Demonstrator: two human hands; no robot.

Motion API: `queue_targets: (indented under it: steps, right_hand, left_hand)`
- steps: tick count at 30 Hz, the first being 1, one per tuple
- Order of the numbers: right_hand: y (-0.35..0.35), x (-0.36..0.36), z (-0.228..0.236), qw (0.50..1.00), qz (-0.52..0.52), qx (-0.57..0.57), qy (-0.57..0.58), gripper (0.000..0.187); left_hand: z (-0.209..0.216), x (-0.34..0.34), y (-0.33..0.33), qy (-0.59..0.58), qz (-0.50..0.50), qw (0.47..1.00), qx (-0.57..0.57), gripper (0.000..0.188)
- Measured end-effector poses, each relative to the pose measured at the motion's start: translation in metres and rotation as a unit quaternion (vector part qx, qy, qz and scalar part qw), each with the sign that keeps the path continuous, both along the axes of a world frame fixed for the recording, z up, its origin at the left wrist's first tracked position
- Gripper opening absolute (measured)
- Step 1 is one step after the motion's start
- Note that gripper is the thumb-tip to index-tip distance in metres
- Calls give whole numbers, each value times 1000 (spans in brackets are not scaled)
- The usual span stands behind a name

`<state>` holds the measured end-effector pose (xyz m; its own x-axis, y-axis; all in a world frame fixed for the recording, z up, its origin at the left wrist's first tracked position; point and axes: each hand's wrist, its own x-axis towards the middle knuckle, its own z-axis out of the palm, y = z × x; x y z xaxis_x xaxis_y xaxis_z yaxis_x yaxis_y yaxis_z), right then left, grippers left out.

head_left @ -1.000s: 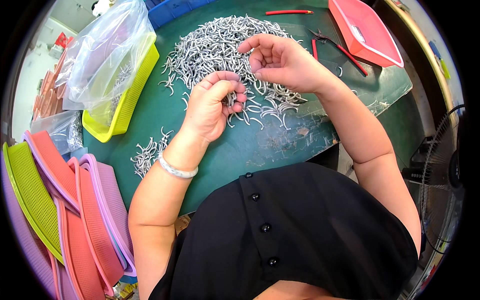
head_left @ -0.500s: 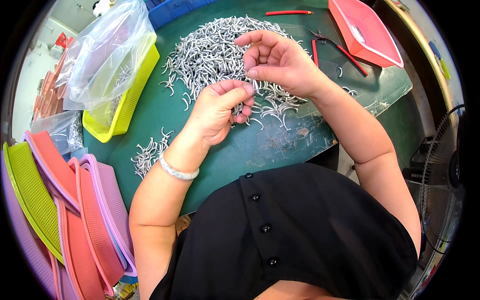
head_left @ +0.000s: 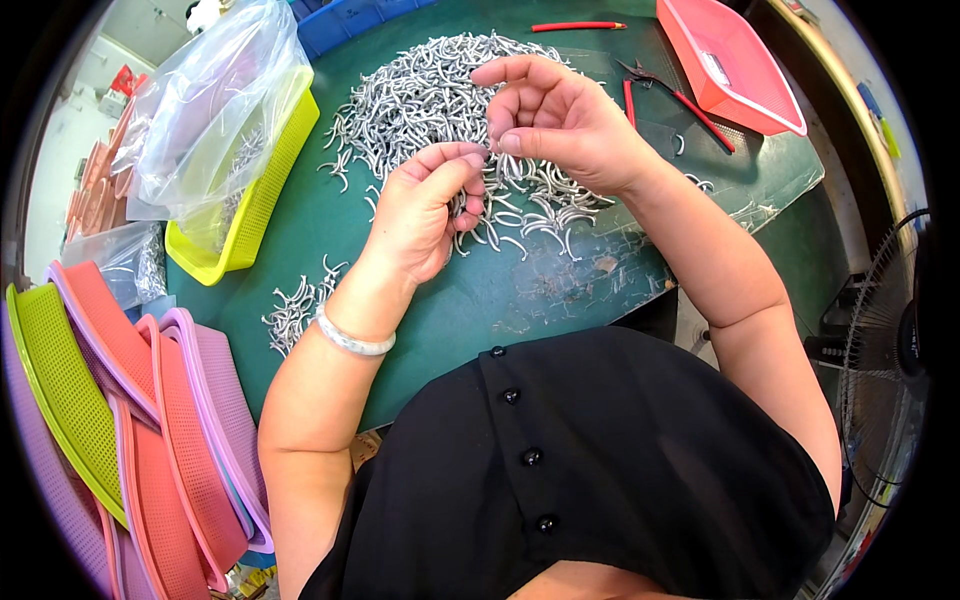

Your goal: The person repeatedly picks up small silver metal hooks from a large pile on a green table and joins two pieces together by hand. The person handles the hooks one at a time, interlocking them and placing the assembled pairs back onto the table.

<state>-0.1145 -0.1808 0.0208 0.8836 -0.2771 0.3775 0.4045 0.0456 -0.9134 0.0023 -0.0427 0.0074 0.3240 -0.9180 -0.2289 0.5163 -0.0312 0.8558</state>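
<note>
A large heap of small, curved silver-grey metal pieces (head_left: 420, 100) lies on the green tabletop (head_left: 440, 325). Above its near edge, my left hand (head_left: 425, 210) is closed, thumb and index finger pinched together; whatever they hold is too small to make out. My right hand (head_left: 565, 125) is just to the right, its index finger arched and the other fingers curled towards the thumb. Anything in that grip is hidden. The two hands' fingertips almost meet. Several loose curved pieces (head_left: 560, 215) lie below my right hand, and a smaller pile (head_left: 295, 310) sits beside my left forearm.
A yellow-green basket (head_left: 275, 170) with a clear plastic bag stands at left, above stacked coloured baskets (head_left: 190, 440). Red-handled pliers (head_left: 705, 122), a red handle-like rod (head_left: 575, 26) and a pink basket (head_left: 740, 100) lie at far right. A fan (head_left: 885, 350) stands at the right.
My left hand has moved up and slightly left, its pinch now level with my right thumb. My right hand has barely shifted.
</note>
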Motion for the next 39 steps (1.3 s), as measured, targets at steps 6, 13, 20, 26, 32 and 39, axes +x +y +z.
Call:
queue_targets:
  steps: [6,13,20,26,32,39]
  right_hand:
    - [1,0,-1,1000,8,10,17,44]
    - [-4,0,-1,997,16,73,-32,46]
    - [-10,-1,1,996,13,83,-34,46]
    - [-11,0,-2,997,17,70,-23,46]
    - [-9,-2,1,998,22,65,-9,49]
    - [-10,-2,0,998,32,63,-7,49]
  left_hand:
    - [3,-3,1,-84,-42,996,5,9]
    - [0,-3,2,-81,-61,995,16,7]
    - [-1,-3,2,-50,-54,997,-6,8]
    - [-3,1,2,-22,-60,998,-14,9]
    - [-2,-1,2,-19,-52,998,-15,10]
    - [-3,1,1,0,-47,999,-20,8]
